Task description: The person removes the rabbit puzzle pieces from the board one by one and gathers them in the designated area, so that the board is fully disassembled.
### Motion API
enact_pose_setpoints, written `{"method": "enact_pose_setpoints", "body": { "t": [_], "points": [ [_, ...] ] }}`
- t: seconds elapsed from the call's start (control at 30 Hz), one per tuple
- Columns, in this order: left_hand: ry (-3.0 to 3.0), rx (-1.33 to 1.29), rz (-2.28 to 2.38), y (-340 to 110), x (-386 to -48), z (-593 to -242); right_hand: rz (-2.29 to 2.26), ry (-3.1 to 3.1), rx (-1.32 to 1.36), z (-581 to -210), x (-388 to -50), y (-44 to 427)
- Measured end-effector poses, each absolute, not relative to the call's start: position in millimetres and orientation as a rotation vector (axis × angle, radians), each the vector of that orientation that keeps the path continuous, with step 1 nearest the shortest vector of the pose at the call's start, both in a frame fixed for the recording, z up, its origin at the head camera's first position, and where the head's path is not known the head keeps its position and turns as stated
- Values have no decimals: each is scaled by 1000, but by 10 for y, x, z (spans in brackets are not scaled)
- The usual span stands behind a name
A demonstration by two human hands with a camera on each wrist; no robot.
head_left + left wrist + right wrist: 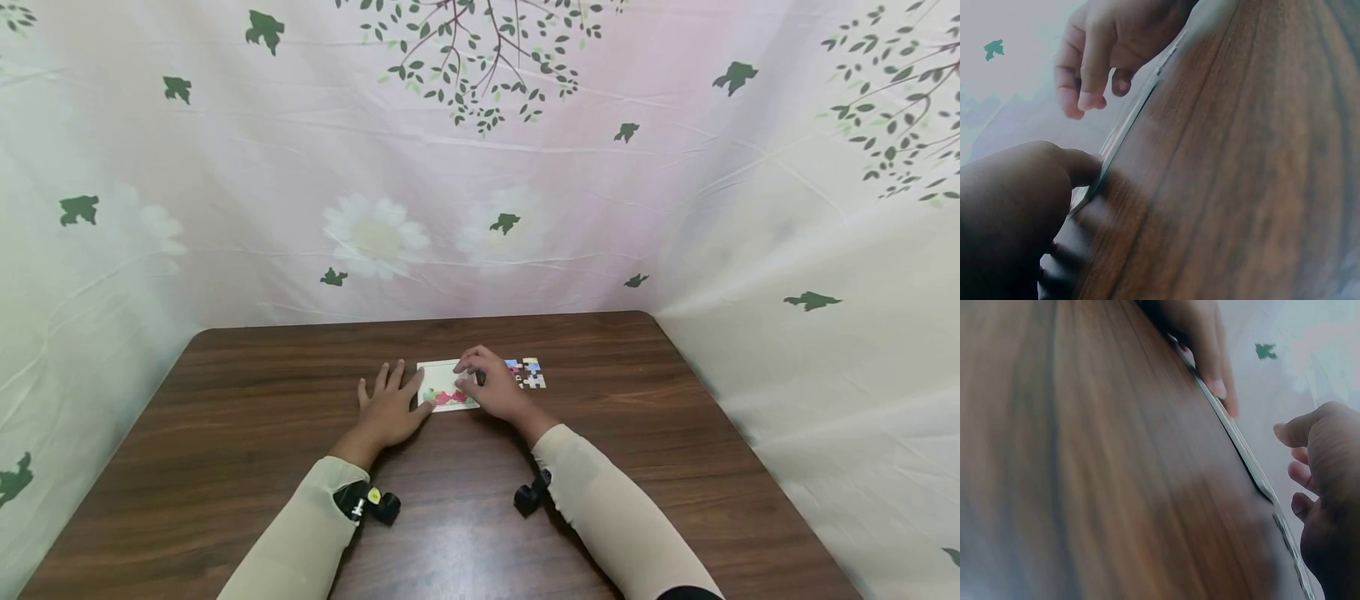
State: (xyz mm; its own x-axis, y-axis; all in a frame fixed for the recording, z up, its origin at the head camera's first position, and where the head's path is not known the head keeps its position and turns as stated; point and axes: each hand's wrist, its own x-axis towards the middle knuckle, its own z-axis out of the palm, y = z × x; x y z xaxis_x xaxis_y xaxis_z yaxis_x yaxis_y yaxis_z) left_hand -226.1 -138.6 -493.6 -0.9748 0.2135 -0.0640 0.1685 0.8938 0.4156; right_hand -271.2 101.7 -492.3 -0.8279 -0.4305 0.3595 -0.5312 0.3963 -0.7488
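A small white board [444, 377] with pink and green printing along its near side lies flat on the table. My left hand [390, 412] is spread beside its left end, with the thumb resting on its near left corner. Over the board's right part hovers my right hand [491, 385], fingers bent, with a gap between thumb and forefinger. Nothing shows between them in the right wrist view, where this hand [1335, 469] is above the board [1235, 437]. Joined puzzle pieces [533, 375] lie just right of the board, partly hidden by the right hand.
The brown wooden table [285, 375] extends around the board on all sides. Its far edge meets a pale hanging cloth [480, 183] printed with leaves, flowers and green birds, which also hangs along both sides.
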Motion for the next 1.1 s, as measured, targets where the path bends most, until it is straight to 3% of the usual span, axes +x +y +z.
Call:
{"method": "enact_pose_setpoints", "body": {
  "t": [1.1],
  "points": [
    [2939, 301, 641, -1391, -2268, -4929, 1131, -2819, 1040, -4881, -2601, 745]
  ]
}}
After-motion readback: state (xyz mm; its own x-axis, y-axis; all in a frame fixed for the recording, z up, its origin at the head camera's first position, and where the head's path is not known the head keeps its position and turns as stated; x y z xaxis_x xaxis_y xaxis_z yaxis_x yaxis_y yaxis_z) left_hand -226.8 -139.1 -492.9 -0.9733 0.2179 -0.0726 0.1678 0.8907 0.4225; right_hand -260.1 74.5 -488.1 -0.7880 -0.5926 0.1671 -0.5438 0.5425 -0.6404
